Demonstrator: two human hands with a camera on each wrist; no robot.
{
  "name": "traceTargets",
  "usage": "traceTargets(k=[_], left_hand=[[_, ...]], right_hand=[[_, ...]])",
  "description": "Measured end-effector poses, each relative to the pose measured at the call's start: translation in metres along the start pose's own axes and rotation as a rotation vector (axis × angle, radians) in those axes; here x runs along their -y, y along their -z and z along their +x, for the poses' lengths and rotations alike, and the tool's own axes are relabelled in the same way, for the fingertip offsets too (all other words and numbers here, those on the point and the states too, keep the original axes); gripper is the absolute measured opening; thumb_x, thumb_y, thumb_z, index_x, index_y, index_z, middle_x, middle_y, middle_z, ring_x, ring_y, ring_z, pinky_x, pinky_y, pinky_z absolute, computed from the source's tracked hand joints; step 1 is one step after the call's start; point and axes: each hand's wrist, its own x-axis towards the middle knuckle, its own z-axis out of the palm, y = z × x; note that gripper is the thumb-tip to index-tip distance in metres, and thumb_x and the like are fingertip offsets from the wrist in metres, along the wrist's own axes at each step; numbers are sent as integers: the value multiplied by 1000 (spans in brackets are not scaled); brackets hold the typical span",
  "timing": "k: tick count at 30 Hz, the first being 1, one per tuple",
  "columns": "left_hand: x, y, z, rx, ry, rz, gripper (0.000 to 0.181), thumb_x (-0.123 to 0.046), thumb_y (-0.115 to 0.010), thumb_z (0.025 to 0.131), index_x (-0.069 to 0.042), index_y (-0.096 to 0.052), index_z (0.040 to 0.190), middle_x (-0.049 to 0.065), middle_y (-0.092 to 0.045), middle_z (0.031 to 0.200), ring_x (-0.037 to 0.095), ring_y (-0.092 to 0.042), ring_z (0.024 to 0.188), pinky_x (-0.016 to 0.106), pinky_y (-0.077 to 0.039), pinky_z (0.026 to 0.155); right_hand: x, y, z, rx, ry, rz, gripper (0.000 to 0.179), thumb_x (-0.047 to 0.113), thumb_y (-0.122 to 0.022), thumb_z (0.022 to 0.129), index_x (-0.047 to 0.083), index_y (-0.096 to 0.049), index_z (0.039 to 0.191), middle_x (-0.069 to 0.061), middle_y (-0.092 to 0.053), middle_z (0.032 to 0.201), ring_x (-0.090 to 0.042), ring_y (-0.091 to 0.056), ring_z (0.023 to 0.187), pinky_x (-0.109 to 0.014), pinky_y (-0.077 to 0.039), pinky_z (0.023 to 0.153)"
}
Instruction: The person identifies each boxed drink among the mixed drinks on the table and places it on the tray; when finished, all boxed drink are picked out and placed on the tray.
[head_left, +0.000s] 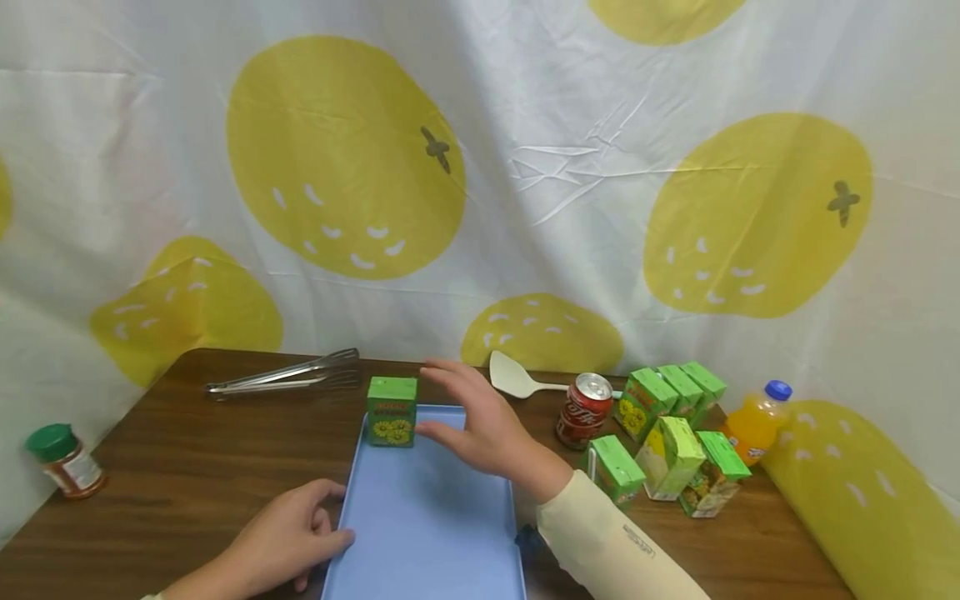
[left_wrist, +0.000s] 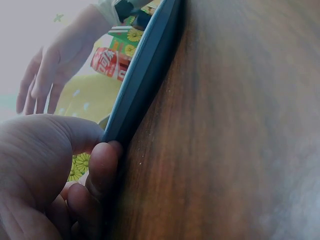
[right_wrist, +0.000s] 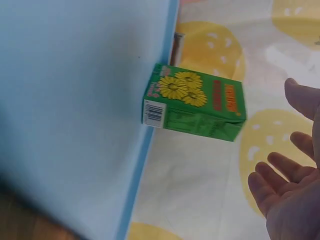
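A green drink carton (head_left: 392,412) with yellow flowers on its front stands upright in the far left corner of a blue tray (head_left: 442,517). My right hand (head_left: 487,421) hovers over the tray just right of the carton, its fingers spread and apart from it. In the right wrist view a gap shows between the carton (right_wrist: 195,102) and the fingertips. With thumb and forefinger my left hand (head_left: 288,533) pinches the tray's left rim. The left wrist view shows the thumb over the tray edge (left_wrist: 142,75) and fingers below it, close to the wooden table.
Right of the tray stand a red soda can (head_left: 585,410), several green cartons (head_left: 672,460) and an orange drink bottle (head_left: 756,425) with a blue cap. Metal tongs (head_left: 285,375) and a white spatula (head_left: 517,377) lie at the back. A green-lidded spice jar (head_left: 67,462) is far left.
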Motion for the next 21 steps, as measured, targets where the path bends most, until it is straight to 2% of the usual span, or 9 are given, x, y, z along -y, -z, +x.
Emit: traceTargets(k=[5,12,17,21], left_hand=[[0,0,0,4,19,0,69,-26,-90,93,8,-60,144,5,-66,67,22,-60,44,31,-43,47],[-1,1,1,13,25,9,69,-27,-89,94,8,-60,145,4,-66,68,21,-60,45,30,-42,47],[-2,0,0,6,30,17,68,-27,-89,93,8,-61,144,4,-66,68,20,-59,44,28,-40,45],[-3,0,0,3,35,14,68,-26,-90,93,8,-60,144,5,-65,68,21,-59,45,29,-40,45]], right_hand=[[7,16,-17,-29,1,-6,70,25,-90,97,8,-59,158,-9,-52,167,-29,-49,154,-55,-48,118],[14,42,-39,-22,24,-67,68,27,-90,98,11,-60,157,-9,-51,168,-29,-49,155,-55,-48,117],[15,58,-56,-33,26,-94,67,28,-90,97,13,-62,156,-5,-50,169,-27,-46,157,-54,-46,120],[11,69,-68,-75,65,-125,70,23,-92,94,13,-62,156,-9,-52,167,-30,-49,154,-53,-46,119]])
